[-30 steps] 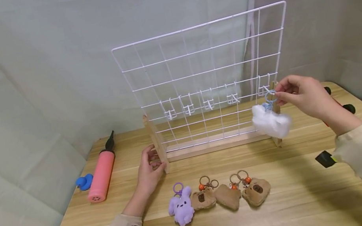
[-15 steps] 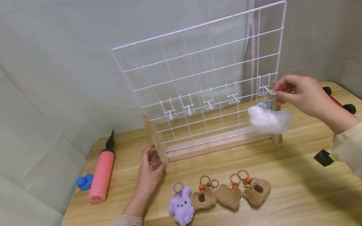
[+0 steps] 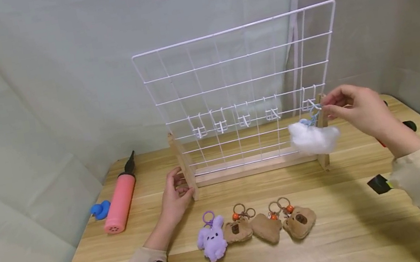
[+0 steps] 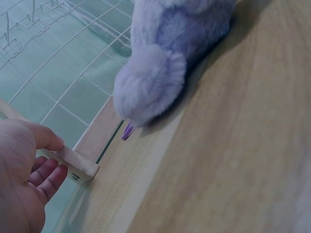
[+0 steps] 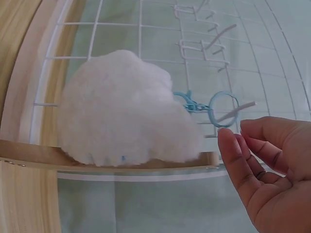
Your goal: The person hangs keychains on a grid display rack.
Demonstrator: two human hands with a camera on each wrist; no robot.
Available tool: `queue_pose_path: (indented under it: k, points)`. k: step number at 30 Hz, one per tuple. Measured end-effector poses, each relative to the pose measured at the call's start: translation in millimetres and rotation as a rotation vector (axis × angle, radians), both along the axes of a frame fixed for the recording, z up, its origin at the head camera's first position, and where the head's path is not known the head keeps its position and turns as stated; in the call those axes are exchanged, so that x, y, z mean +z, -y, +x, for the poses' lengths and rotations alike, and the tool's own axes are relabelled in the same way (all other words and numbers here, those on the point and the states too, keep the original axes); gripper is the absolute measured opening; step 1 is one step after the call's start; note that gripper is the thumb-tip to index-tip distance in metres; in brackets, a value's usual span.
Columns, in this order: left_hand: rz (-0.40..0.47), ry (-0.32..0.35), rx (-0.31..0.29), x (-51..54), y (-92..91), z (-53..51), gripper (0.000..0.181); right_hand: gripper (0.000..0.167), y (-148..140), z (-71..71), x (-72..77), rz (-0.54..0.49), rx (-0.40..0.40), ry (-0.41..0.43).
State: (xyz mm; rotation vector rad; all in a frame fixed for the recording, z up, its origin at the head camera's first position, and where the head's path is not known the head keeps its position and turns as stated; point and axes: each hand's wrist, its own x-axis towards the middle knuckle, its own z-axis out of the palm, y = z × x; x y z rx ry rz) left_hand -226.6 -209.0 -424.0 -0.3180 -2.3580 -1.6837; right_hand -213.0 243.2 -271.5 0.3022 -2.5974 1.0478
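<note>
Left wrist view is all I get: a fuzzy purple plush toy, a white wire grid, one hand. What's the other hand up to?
Observer: The right hand has its fingertips by the light-blue round ring of a fluffy white plush charm.
Visitor: Does my purple toy have company?
Observer: Yes, three brown plush charms lie in a row to its right in the head view.
Visitor: Anything over on the far left?
Observer: A pink cylindrical pump with a black nozzle, lying on its side.

keychains (image 3: pixel 267 228) before rack (image 3: pixel 256 169) | ring (image 5: pixel 211 114) on rightmost hook (image 5: pixel 247 106) | pump (image 3: pixel 120 204) left of rack
</note>
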Motion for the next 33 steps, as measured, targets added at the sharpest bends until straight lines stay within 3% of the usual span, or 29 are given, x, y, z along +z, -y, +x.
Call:
queue_pose_path:
  k: [18, 25, 33]
  points:
    - [-0.011, 0.002, 0.003, -0.4, 0.0, -0.8, 0.067, 0.018, -0.6, 27.6, 6.8, -0.09, -0.044, -0.129]
    - [-0.004, 0.013, -0.001, -1.8, 0.1, -0.2, 0.067, 0.013, 8.6, 39.4, 0.1, -0.208, 0.127, -0.174]
    - [0.007, 0.026, 0.003, 0.9, 0.1, 0.4, 0.07, 0.019, 22.3, 49.1, -12.9, -0.183, 0.259, -0.11]
